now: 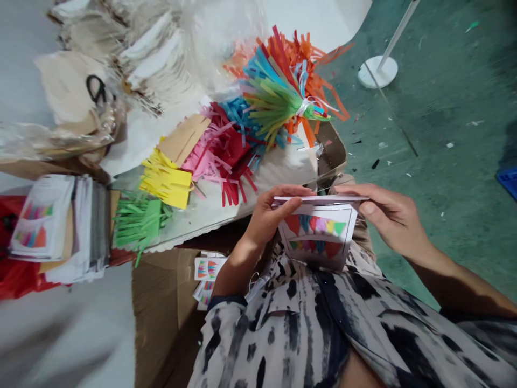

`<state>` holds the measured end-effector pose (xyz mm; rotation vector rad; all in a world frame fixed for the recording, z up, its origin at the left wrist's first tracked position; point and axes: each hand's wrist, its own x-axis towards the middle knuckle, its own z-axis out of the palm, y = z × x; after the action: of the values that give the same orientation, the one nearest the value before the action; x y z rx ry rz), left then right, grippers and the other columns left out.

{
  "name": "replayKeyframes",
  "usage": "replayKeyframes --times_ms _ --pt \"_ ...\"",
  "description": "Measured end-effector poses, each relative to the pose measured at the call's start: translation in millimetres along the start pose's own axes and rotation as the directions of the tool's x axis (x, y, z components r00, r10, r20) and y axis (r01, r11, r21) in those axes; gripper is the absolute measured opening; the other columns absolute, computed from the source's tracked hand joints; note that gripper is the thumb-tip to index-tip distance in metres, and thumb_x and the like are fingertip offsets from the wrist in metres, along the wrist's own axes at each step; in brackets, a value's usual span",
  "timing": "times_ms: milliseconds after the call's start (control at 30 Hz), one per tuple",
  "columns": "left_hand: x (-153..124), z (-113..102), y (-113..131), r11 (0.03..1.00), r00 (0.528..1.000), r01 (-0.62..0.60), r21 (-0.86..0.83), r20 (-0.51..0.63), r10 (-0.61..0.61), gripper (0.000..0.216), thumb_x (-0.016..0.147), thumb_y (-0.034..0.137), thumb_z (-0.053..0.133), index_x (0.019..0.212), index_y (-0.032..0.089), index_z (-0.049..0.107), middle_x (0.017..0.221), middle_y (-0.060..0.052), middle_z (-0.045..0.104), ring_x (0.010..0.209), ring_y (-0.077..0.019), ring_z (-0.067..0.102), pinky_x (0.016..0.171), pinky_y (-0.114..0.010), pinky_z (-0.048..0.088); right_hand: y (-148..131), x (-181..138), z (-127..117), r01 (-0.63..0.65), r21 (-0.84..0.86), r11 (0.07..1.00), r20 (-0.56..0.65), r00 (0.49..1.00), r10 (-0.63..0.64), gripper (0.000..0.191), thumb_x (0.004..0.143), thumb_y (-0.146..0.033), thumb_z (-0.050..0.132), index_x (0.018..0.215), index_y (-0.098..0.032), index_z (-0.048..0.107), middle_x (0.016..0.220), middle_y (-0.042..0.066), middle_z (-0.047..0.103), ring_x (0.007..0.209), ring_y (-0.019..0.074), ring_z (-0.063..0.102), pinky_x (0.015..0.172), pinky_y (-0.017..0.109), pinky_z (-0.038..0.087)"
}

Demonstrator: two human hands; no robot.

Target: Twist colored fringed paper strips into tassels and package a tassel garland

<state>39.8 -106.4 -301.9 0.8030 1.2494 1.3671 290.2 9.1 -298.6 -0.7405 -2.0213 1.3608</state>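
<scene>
A folded white card (299, 253) printed with rows of colourful tassels is held upright near my lap. My left hand (272, 210) grips its upper left corner, with the thumb on the near side. My right hand (390, 215) pinches the upper right end between thumb and fingers. The card's top edge is folded over toward me as a flat strip, and what lies inside the fold is hidden. Beyond my left hand, fringed tissue paper in red (230, 145), pink (204, 153), yellow (172, 178) and green (139, 221) is spread along the table.
A tied multicolour tassel bundle (278, 91) rests on the table (278, 167). At the left stands a stack of printed cards (44, 215); scissors with black handles (96, 89) lie farther back. Below the table edge, a cardboard box (157, 307) holds printed cards. A white pole base (377, 71) stands on the floor.
</scene>
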Motion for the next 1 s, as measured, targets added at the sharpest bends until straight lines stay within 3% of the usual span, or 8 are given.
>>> replayKeyframes --times_ms 100,200,333,433,533,667,833,1000 --pt "2 2 0 0.995 0.997 0.077 -0.062 -0.023 -0.078 0.036 0.095 0.054 0.088 0.115 0.025 0.086 0.111 -0.006 0.089 0.095 -0.0209 0.085 0.084 -0.028 0.066 0 4 3 0.004 0.014 1.0 -0.041 0.999 -0.004 0.03 0.103 -0.036 0.08 0.129 -0.05 0.085 0.122 -0.007 0.087 0.103 0.0177 0.081 0.085 0.032 0.06" --pt "4 4 -1 0.986 0.989 0.14 -0.091 -0.042 -0.144 0.042 0.093 0.055 0.089 0.122 0.025 0.083 0.112 -0.006 0.09 0.093 -0.022 0.085 0.084 -0.03 0.066 1 10 6 -0.135 0.099 0.986 -0.058 0.988 0.142 0.016 0.103 -0.042 0.079 0.114 -0.043 0.091 0.113 -0.004 0.089 0.095 0.0169 0.082 0.079 0.03 0.061" --pt "4 7 -7 0.987 0.988 0.132 -0.094 -0.069 -0.138 0.038 0.094 0.052 0.089 0.12 0.024 0.082 0.112 -0.006 0.089 0.095 -0.0216 0.084 0.087 -0.03 0.065 4 13 7 -0.233 0.116 0.966 -0.058 0.969 0.241 0.017 0.098 -0.046 0.085 0.109 -0.037 0.092 0.11 -0.001 0.089 0.09 0.0174 0.082 0.075 0.029 0.061" --pt "1 10 -8 0.992 0.991 0.099 -0.078 -0.082 -0.106 0.034 0.093 0.051 0.09 0.113 0.024 0.085 0.112 -0.006 0.089 0.096 -0.0213 0.083 0.087 -0.031 0.064 3 11 4 -0.176 0.046 0.983 -0.064 0.982 0.179 0.02 0.099 -0.043 0.083 0.117 -0.036 0.091 0.116 -0.001 0.089 0.094 0.018 0.082 0.076 0.03 0.059" --pt "-3 9 -4 0.996 0.994 0.09 -0.013 -0.064 -0.09 0.033 0.095 0.056 0.086 0.105 0.025 0.089 0.109 -0.006 0.088 0.088 -0.0194 0.08 0.078 -0.029 0.062 0 7 1 -0.075 -0.018 0.997 -0.079 0.994 0.074 0.019 0.103 -0.038 0.079 0.119 -0.037 0.09 0.116 -0.001 0.089 0.095 0.0175 0.082 0.077 0.03 0.057" --pt "1 2 8 0.989 0.999 0.045 0.141 -0.03 -0.041 0.032 0.093 0.056 0.088 0.108 0.028 0.091 0.106 -0.005 0.088 0.089 -0.0185 0.078 0.076 -0.028 0.06 -1 11 2 -0.066 -0.008 0.998 -0.128 0.99 0.065 0.019 0.108 -0.039 0.073 0.113 -0.036 0.091 0.106 -0.002 0.089 0.087 0.015 0.079 0.072 0.028 0.054" --pt "36 -15 18 0.941 1.0 0.0 0.337 -0.004 0.002 0.023 0.088 0.044 0.09 0.1 0.024 0.091 0.095 -0.004 0.086 0.087 -0.0185 0.075 0.077 -0.03 0.058 19 39 2 -0.048 -0.049 0.998 -0.143 0.989 0.041 0.027 0.107 -0.047 0.073 0.101 -0.028 0.091 0.091 0.0 0.086 0.079 0.0155 0.074 0.069 0.028 0.052" --pt "105 -33 32 0.891 0.996 -0.062 0.45 0.09 0.024 0.017 0.082 0.035 0.086 0.086 0.018 0.086 0.082 -0.001 0.079 0.078 -0.0152 0.066 0.072 -0.027 0.05 55 84 -7 -0.087 0.006 0.996 -0.049 0.995 0.087 0.033 0.093 -0.061 0.085 0.099 -0.028 0.089 0.086 0.0 0.083 0.067 0.0162 0.068 0.062 0.03 0.052"
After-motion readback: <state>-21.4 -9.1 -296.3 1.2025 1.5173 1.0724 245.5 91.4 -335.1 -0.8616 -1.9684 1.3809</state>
